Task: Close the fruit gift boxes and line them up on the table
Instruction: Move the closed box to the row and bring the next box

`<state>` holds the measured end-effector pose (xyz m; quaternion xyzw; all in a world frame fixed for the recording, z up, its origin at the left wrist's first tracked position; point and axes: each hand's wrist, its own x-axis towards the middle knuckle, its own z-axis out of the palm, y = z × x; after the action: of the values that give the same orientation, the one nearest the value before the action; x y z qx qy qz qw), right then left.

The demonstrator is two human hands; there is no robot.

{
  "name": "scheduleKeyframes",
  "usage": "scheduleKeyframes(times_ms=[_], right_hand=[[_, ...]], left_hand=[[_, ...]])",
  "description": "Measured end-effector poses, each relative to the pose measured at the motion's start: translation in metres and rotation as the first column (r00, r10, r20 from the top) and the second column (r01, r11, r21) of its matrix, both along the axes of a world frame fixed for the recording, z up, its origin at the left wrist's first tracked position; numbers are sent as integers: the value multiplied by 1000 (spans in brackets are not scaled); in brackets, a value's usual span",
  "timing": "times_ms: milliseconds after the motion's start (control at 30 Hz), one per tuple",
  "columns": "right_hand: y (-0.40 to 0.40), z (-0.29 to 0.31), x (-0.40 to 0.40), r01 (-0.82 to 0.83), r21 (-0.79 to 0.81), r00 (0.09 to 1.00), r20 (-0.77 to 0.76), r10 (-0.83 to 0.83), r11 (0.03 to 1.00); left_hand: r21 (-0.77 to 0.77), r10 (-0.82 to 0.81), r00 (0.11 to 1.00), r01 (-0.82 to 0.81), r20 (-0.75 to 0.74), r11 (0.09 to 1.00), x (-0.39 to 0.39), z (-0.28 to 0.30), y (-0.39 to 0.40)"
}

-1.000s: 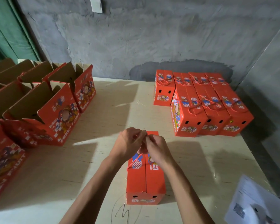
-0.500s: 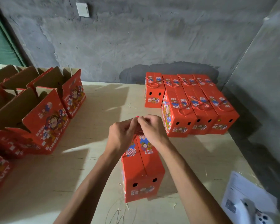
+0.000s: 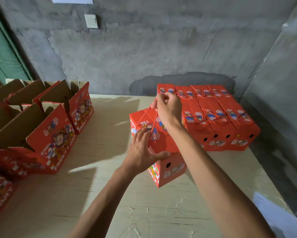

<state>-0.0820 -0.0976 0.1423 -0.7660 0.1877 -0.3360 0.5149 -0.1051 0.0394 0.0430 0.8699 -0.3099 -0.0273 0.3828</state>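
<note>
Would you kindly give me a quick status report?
Right hand grips rope handle; left hand steadies closed box, tilted. Closed row right behind. Nothing in the way.

Both forearms reach forward. The right hand (image 3: 168,109) is raised, fingers curled in a pinch; the left hand (image 3: 141,150) lies lower, fingers spread, thumb out.

A rough grey plaster wall (image 3: 144,54) rises beyond the right hand (image 3: 168,110), with a darker damp-looking patch (image 3: 182,81) low down just behind it. A pale switch plate (image 3: 91,21) sits high up to that hand's left. Further left stands a green door (image 3: 2,54). A grey side wall (image 3: 280,86) closes the hand's right. The pale wooden table (image 3: 101,169) shows bright light patches and shadows.
</note>
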Motion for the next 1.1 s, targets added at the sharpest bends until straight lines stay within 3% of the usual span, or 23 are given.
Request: scheduleKeyframes(times_ms=[433, 833, 1100], right_hand=[[-70, -19, 76, -26, 1, 994, -104, 26, 1000], [-157, -68, 138, 89, 8, 980, -178, -86, 996], [-193, -101, 154, 73, 58, 964, -260, -56, 996]], left_hand=[[36, -32, 974, 41, -223, 998, 90, -19, -60], [74, -57, 961, 79, -270, 994, 177, -67, -153], [170, -75, 951, 131, -300, 977, 201, -98, -188]])
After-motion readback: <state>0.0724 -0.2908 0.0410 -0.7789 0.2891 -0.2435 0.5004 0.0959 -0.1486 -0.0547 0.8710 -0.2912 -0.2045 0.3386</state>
